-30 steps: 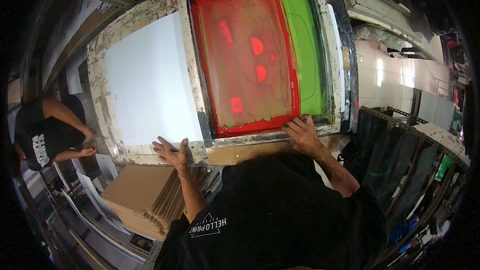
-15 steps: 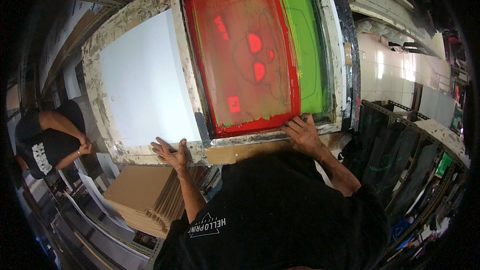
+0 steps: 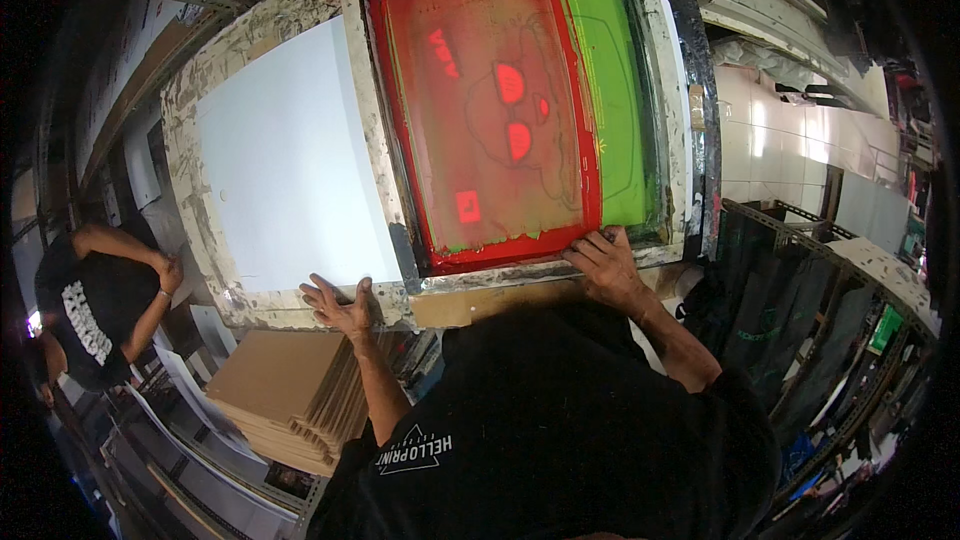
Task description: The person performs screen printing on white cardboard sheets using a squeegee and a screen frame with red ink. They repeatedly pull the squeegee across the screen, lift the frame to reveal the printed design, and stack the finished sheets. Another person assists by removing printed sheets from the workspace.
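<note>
A screen printing frame (image 3: pixel 420 285) lies before me, its mesh (image 3: pixel 420 140) smeared with red ink and showing a face design with bright red half-round shapes. A green strip (image 3: pixel 610 100) runs along the mesh's right side. To the left, a white sheet (image 3: pixel 290 160) lies flat on an ink-stained board (image 3: pixel 195 195). My left hand (image 3: pixel 342 310) is open, fingers spread at the sheet's near edge, holding nothing. My right hand (image 3: pixel 606 268) closes over the frame's near rim, toward its right corner; the fingertips are partly hidden.
Stacked brown cardboard (image 3: pixel 270 375) sits to the near left. A person in a black shirt (image 3: pixel 95 310) stands at the far left. On the right is a metal rack (image 3: pixel 800 230) with dark panels. A brown strip (image 3: pixel 500 302) lies along the frame's near side.
The other person at the left has shifted, arms and torso turning slightly. Both my hands, the frame and the white sheet stay in place.
</note>
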`<act>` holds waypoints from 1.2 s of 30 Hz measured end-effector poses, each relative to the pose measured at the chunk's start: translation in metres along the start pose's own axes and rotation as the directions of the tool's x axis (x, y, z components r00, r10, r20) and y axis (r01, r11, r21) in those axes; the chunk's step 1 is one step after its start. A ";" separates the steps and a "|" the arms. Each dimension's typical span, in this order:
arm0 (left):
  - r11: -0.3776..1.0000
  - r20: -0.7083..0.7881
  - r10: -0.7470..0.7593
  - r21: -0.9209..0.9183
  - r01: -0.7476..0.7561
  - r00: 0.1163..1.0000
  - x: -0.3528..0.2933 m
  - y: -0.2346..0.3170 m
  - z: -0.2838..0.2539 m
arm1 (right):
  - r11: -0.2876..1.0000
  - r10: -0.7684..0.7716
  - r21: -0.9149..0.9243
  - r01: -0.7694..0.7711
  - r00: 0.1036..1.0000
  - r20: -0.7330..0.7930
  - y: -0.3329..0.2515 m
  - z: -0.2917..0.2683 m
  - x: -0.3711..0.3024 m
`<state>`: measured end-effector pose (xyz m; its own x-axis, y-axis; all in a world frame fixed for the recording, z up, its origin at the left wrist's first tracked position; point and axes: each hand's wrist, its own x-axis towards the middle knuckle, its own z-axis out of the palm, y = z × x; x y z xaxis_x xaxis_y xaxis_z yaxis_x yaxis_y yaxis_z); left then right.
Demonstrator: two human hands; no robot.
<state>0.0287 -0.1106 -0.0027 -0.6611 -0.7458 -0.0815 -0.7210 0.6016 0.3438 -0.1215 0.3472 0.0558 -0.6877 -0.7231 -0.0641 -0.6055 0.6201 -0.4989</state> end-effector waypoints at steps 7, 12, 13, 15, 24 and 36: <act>1.000 -0.018 0.007 -0.001 -0.007 1.000 0.000 -0.002 0.002 | 1.000 -0.011 0.013 0.012 0.997 -0.073 0.000 0.002 0.001; 0.999 -0.023 0.019 0.036 -0.019 1.000 -0.001 -0.002 0.003 | 1.000 -0.003 -0.008 0.002 0.999 -0.034 0.000 0.001 0.000; 0.999 -0.024 0.018 0.035 -0.017 1.000 -0.001 -0.001 0.002 | 1.000 -0.005 -0.007 0.004 0.999 -0.036 0.000 0.000 0.000; 0.998 -0.017 0.016 0.055 -0.015 1.000 -0.001 -0.004 0.003 | 1.000 0.000 0.010 0.000 0.998 -0.061 -0.001 0.002 0.000; 0.955 -0.314 0.256 -0.063 -0.289 0.914 -0.016 0.004 0.000 | 1.000 0.003 0.002 -0.003 0.999 -0.040 -0.005 -0.002 0.001; 0.726 -0.234 0.551 -0.338 -0.598 0.801 -0.068 0.095 0.015 | 1.000 -0.024 0.003 0.024 0.993 -0.112 -0.035 -0.048 0.004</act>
<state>0.0020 0.0017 0.0221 -0.8784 -0.3331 0.3428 -0.0581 0.7863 0.6152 -0.1223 0.3371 0.1145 -0.7136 -0.6991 0.0448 -0.6207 0.6014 -0.5030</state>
